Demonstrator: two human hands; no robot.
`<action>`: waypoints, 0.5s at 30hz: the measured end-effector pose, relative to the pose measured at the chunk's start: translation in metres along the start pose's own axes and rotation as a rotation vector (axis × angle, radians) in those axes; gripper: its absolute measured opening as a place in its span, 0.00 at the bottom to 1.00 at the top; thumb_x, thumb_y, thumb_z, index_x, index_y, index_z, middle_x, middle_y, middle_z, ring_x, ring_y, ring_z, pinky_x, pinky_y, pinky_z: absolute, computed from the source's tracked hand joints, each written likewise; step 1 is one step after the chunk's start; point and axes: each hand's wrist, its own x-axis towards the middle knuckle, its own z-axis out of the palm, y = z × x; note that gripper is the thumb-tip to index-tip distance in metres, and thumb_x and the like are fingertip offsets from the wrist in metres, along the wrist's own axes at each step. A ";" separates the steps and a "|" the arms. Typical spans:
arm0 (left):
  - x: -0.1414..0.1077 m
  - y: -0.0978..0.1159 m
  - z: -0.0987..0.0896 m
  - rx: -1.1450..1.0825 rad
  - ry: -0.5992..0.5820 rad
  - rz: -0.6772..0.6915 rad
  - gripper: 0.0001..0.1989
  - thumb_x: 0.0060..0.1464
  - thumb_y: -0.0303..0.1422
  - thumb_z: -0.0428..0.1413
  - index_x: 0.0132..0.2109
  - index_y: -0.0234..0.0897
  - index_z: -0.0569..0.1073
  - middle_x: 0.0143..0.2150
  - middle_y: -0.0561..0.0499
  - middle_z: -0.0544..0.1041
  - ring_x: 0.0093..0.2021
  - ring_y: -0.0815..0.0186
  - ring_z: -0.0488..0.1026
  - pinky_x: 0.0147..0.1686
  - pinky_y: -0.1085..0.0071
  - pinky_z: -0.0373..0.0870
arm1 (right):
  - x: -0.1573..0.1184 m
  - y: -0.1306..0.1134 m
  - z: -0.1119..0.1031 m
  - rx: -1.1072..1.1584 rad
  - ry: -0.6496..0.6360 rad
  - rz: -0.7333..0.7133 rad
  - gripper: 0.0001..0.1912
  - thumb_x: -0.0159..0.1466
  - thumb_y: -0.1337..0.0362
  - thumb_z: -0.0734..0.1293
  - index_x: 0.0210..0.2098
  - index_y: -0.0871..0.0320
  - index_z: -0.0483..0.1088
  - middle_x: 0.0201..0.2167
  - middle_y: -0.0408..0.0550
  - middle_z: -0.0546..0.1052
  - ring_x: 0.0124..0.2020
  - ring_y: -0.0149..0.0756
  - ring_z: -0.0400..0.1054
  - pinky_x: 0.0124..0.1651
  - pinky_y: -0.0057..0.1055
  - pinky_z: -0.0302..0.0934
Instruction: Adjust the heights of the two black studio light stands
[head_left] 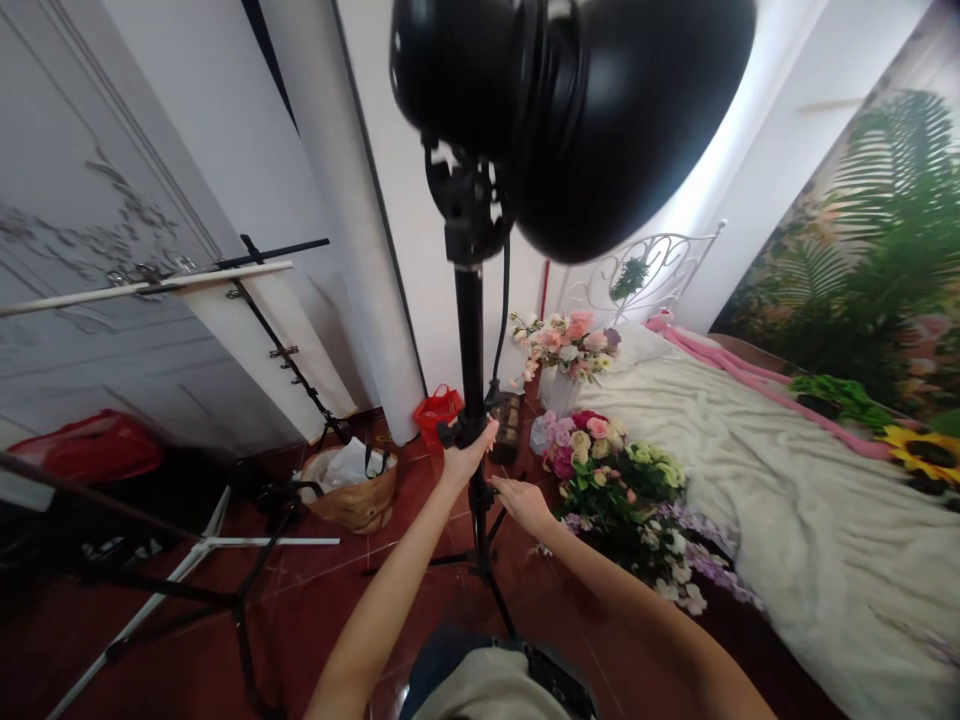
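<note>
A black light stand [471,340] rises upright in front of me, with a large black studio light [585,110] mounted on top and tilted toward the right. My left hand [466,458] is wrapped round the pole just below its upper clamp collar. Lower down, my right hand [523,503] reaches the pole from the right, its fingertips at a lower collar knob [482,492]. What those fingertips pinch is too small to make out. A black cable [504,310] hangs beside the pole. The stand's legs [496,600] spread on the floor near my feet.
Artificial flowers [592,450] and a white vase [556,388] stand close on the right, beside a bed with a cream cover [787,500]. On the left are a wicker basket [360,495], a red bag [437,412], white stand legs [217,540] and a backdrop crossbar [150,287].
</note>
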 end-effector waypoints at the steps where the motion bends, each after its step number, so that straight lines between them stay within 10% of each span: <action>1: -0.005 -0.013 -0.004 0.018 -0.002 -0.013 0.13 0.44 0.40 0.59 0.28 0.32 0.71 0.19 0.55 0.68 0.19 0.74 0.65 0.22 0.76 0.65 | 0.001 0.000 0.000 -0.012 -0.003 0.009 0.19 0.60 0.72 0.59 0.50 0.54 0.66 0.51 0.51 0.71 0.50 0.41 0.66 0.52 0.36 0.59; 15: -0.046 -0.120 -0.037 0.028 0.039 -0.219 0.13 0.41 0.39 0.61 0.32 0.34 0.74 0.28 0.49 0.77 0.29 0.65 0.74 0.34 0.68 0.73 | 0.002 -0.004 -0.012 0.004 -0.097 0.027 0.19 0.63 0.58 0.59 0.53 0.54 0.63 0.46 0.52 0.73 0.46 0.41 0.67 0.48 0.32 0.58</action>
